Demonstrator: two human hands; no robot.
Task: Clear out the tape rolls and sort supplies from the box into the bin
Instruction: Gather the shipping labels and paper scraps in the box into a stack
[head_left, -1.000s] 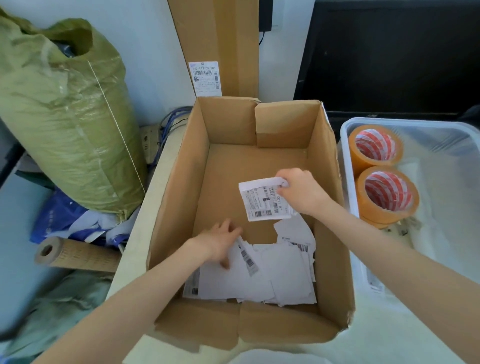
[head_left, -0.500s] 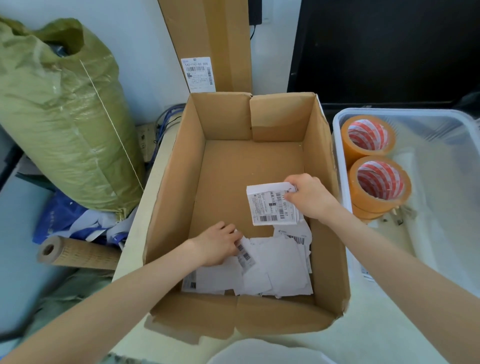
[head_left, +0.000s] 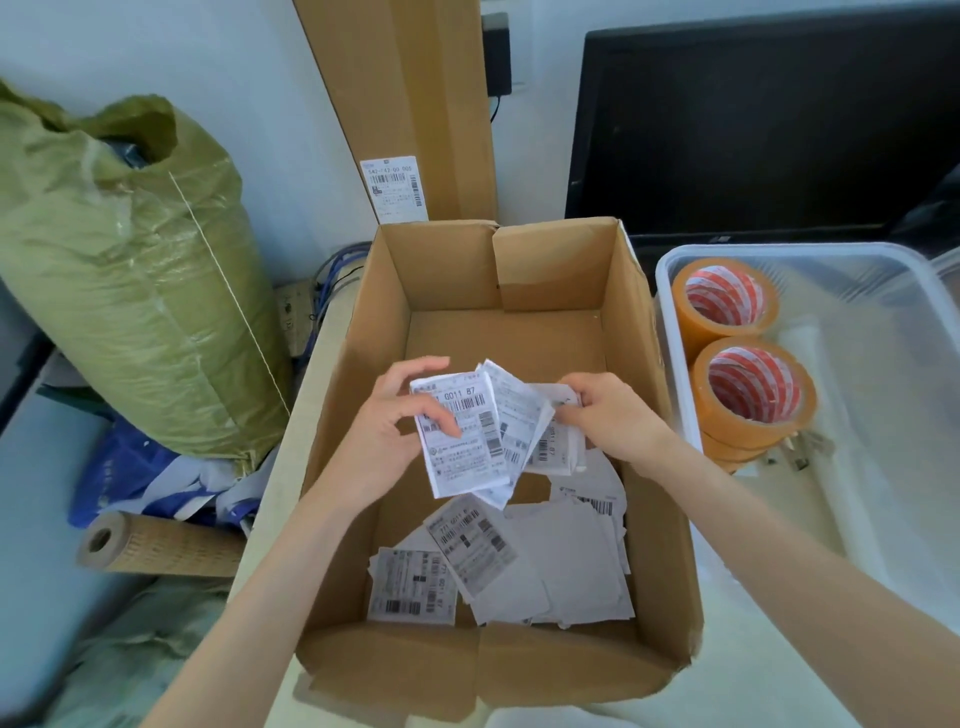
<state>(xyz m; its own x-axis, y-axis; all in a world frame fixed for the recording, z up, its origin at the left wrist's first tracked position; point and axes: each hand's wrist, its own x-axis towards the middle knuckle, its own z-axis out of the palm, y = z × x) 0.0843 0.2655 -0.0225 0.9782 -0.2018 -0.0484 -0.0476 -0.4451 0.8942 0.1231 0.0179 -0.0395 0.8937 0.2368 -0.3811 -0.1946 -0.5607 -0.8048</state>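
Both hands over the open cardboard box (head_left: 363, 364). Left hand (head_left: 387, 431) and right hand (head_left: 610, 418) each pinch a fanned bunch of printed labels (head_left: 467, 436), thumbs on top. More loose labels (head_left: 498, 566) on box floor. Two orange tape rolls (head_left: 750, 395) sit in clear bin (head_left: 883, 467), right of box.

The light is bright and soft, with only faint shadows. The wide lens bends things at the edges. The far corners look a bit blurry.
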